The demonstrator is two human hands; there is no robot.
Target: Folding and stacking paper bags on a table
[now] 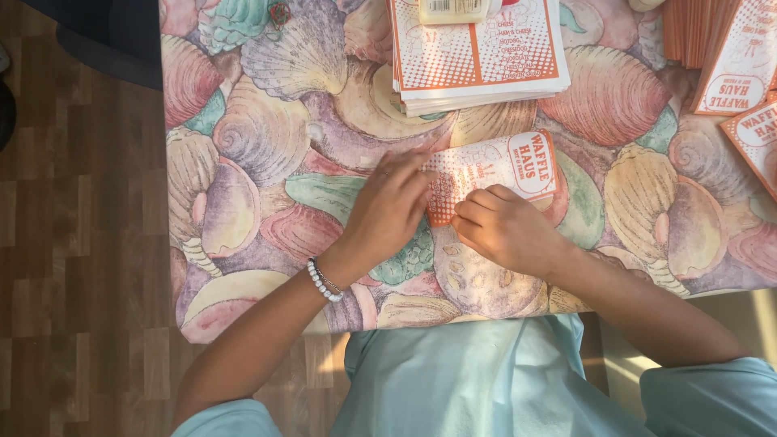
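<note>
A folded orange-and-white paper bag [494, 174] is seen lying on a table covered with a seashell-patterned cloth [267, 129], roughly at the middle of the tabletop's near half. Its left end is hidden under the left hand [388, 212], which is laid flat on it with the fingers spread and extended; a white bead bracelet [324, 281] is worn at that wrist. The bag's lower edge is covered by the right hand [502, 229], whose fingers are curled down onto the paper; whether the paper is pinched or only pressed cannot be told. Just beyond the bag, a stack of similar printed sheets [477, 57] is cut off by the top of the frame, and a pale object [453, 10] resting on it is mostly out of view. More orange paper items [728, 57] are cropped at the upper right corner. The table's left edge is met by wooden flooring [81, 243], and its near edge is bordered by the person's light blue garment [486, 380]. Bare cloth is left open to the left of the hands and to the right of the bag.
</note>
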